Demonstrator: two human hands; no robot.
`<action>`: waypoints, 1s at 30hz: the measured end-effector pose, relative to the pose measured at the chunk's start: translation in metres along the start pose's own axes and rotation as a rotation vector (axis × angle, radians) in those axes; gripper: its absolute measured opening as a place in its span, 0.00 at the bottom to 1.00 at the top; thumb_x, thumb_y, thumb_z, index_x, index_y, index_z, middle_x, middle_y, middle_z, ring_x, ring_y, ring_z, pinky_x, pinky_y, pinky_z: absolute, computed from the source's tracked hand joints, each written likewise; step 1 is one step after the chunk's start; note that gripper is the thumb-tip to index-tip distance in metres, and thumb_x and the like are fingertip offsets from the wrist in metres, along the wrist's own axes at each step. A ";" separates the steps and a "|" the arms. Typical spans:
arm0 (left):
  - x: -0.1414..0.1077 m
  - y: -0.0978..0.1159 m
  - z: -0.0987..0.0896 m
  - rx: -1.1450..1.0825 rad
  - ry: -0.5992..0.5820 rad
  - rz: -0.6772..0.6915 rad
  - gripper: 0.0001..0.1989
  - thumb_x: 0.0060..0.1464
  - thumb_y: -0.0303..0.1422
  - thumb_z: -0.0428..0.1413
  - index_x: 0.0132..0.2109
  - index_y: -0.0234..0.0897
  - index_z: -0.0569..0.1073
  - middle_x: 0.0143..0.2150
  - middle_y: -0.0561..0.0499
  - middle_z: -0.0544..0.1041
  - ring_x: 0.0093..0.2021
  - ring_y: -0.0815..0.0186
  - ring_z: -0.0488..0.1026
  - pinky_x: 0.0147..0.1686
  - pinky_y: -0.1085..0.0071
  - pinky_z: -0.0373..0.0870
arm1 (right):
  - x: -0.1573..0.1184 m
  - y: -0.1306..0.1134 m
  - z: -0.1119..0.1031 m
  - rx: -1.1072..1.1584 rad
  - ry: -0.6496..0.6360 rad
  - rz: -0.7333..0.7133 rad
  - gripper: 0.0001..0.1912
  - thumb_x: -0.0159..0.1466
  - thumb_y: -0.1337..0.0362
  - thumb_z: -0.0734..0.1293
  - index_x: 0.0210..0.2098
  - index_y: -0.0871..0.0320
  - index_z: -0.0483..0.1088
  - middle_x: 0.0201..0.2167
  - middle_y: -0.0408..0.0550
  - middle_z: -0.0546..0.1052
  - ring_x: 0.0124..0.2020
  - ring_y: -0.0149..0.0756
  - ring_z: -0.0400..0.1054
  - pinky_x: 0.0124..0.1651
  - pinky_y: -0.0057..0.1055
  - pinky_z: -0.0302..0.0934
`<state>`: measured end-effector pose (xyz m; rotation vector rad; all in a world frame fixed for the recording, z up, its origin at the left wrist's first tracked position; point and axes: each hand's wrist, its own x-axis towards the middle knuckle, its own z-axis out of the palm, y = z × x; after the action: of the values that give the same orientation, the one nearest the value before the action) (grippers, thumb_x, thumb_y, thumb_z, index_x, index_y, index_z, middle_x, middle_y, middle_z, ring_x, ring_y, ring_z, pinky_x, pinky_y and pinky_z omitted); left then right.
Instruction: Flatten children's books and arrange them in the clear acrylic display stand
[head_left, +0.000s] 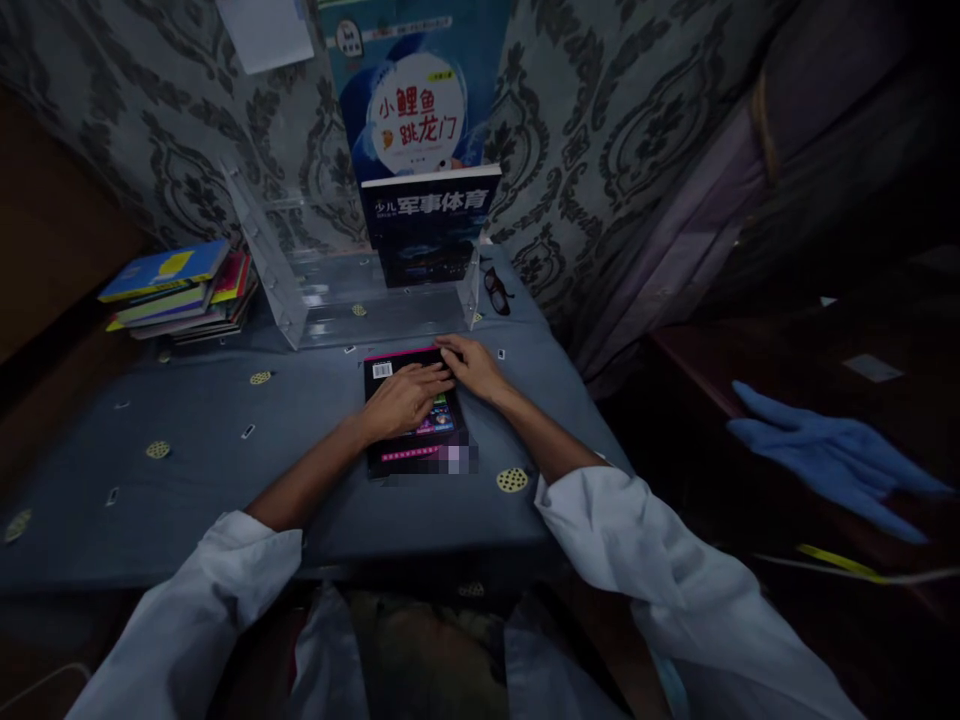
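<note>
A black book [379, 400] with a pink edge and a barcode lies on the blue-grey tablecloth [300, 490] in front of me. My left hand [409, 398] rests palm down across the middle of its cover, fingers stretched out toward the right. At the book's top right corner, my right hand [471, 366] lies with its fingers extended, the fingertips touching the edge. Part of the cover is hidden under my hands. Behind it, a clear acrylic stand [292, 312] holds a dark book [431, 225] and, further back, a larger blue book [420, 120].
Several stacked books [180, 290] sit at the table's back left. Dark glasses [496, 292] lie right of the stand. A blue glove [832, 450] rests on a dark red surface [697, 370] at right. Patterned curtain fabric [570, 150] hangs behind the table.
</note>
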<state>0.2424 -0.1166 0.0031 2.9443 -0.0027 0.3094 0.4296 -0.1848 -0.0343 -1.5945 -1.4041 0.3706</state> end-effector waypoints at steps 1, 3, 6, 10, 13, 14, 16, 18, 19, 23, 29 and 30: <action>-0.003 0.003 0.000 -0.003 0.001 0.009 0.22 0.62 0.24 0.49 0.61 0.38 0.73 0.64 0.45 0.72 0.68 0.59 0.64 0.67 0.52 0.60 | 0.000 0.000 0.001 0.010 0.000 0.004 0.17 0.67 0.67 0.61 0.53 0.57 0.74 0.53 0.53 0.80 0.55 0.42 0.75 0.59 0.43 0.67; -0.008 0.011 0.000 -0.020 0.007 0.034 0.21 0.63 0.25 0.49 0.60 0.38 0.73 0.64 0.45 0.72 0.68 0.59 0.65 0.66 0.52 0.60 | 0.000 0.001 0.001 0.021 0.003 0.012 0.17 0.67 0.68 0.61 0.53 0.57 0.74 0.53 0.53 0.80 0.55 0.42 0.74 0.60 0.43 0.67; -0.019 0.026 -0.002 -0.058 0.004 0.082 0.20 0.65 0.26 0.48 0.60 0.38 0.73 0.64 0.46 0.73 0.68 0.59 0.65 0.66 0.52 0.61 | 0.000 0.001 0.001 0.021 0.006 0.014 0.17 0.67 0.68 0.62 0.53 0.57 0.73 0.54 0.53 0.79 0.55 0.41 0.74 0.60 0.43 0.67; -0.032 0.048 -0.007 -0.098 -0.011 0.153 0.18 0.69 0.32 0.48 0.61 0.38 0.73 0.64 0.47 0.72 0.68 0.59 0.64 0.67 0.54 0.60 | -0.001 0.001 0.000 0.017 -0.001 -0.009 0.17 0.68 0.68 0.61 0.53 0.56 0.73 0.54 0.51 0.79 0.56 0.40 0.74 0.60 0.42 0.67; -0.039 0.058 -0.008 -0.118 -0.042 0.200 0.19 0.69 0.37 0.49 0.63 0.39 0.71 0.65 0.47 0.71 0.70 0.58 0.62 0.68 0.54 0.58 | -0.001 0.002 0.000 0.009 0.000 -0.018 0.17 0.68 0.68 0.61 0.54 0.55 0.73 0.54 0.50 0.79 0.55 0.39 0.74 0.60 0.42 0.67; -0.041 0.060 -0.008 -0.119 -0.053 0.206 0.20 0.69 0.38 0.49 0.63 0.39 0.70 0.66 0.47 0.71 0.70 0.58 0.61 0.68 0.54 0.58 | -0.002 0.002 0.001 0.003 0.003 -0.018 0.17 0.68 0.68 0.61 0.54 0.55 0.73 0.54 0.50 0.79 0.55 0.39 0.74 0.60 0.42 0.67; -0.042 0.061 -0.008 -0.110 -0.067 0.200 0.20 0.70 0.38 0.48 0.64 0.40 0.69 0.66 0.47 0.70 0.70 0.59 0.61 0.69 0.54 0.57 | -0.002 0.002 0.001 -0.008 0.008 -0.017 0.18 0.68 0.67 0.61 0.55 0.55 0.73 0.53 0.50 0.79 0.55 0.40 0.74 0.60 0.43 0.67; -0.042 0.062 -0.008 -0.096 -0.076 0.187 0.19 0.71 0.37 0.47 0.64 0.40 0.69 0.66 0.47 0.70 0.70 0.60 0.60 0.69 0.55 0.57 | -0.002 0.002 0.001 -0.025 0.009 -0.025 0.18 0.68 0.66 0.61 0.55 0.54 0.73 0.53 0.50 0.79 0.56 0.40 0.74 0.61 0.43 0.67; -0.042 0.062 -0.008 -0.090 -0.082 0.183 0.19 0.71 0.37 0.46 0.64 0.40 0.69 0.67 0.47 0.70 0.71 0.60 0.60 0.69 0.56 0.57 | -0.003 0.002 0.001 -0.038 0.008 -0.034 0.18 0.68 0.66 0.61 0.55 0.54 0.73 0.53 0.50 0.79 0.56 0.41 0.74 0.61 0.44 0.66; -0.041 0.062 -0.009 -0.076 -0.089 0.174 0.19 0.71 0.37 0.46 0.64 0.42 0.69 0.66 0.48 0.70 0.71 0.61 0.59 0.69 0.57 0.56 | -0.004 0.003 0.000 -0.092 0.006 -0.072 0.18 0.67 0.65 0.61 0.54 0.54 0.74 0.53 0.50 0.80 0.55 0.42 0.73 0.61 0.45 0.65; -0.040 0.053 -0.009 -0.069 -0.064 0.147 0.19 0.71 0.34 0.46 0.64 0.41 0.69 0.66 0.48 0.71 0.71 0.62 0.59 0.70 0.57 0.55 | -0.009 0.002 0.000 -0.155 0.003 -0.122 0.18 0.68 0.63 0.62 0.55 0.53 0.73 0.53 0.51 0.79 0.54 0.43 0.73 0.59 0.46 0.67; -0.039 0.051 -0.009 -0.069 -0.062 0.142 0.19 0.71 0.34 0.46 0.64 0.41 0.69 0.65 0.47 0.71 0.71 0.62 0.59 0.70 0.57 0.55 | -0.009 0.002 0.000 -0.168 0.005 -0.129 0.18 0.68 0.63 0.62 0.55 0.53 0.73 0.53 0.52 0.79 0.54 0.44 0.73 0.59 0.46 0.67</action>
<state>0.2009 -0.1661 0.0126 2.8896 -0.2275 0.2327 0.4282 -0.1928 -0.0388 -1.6260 -1.5594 0.1764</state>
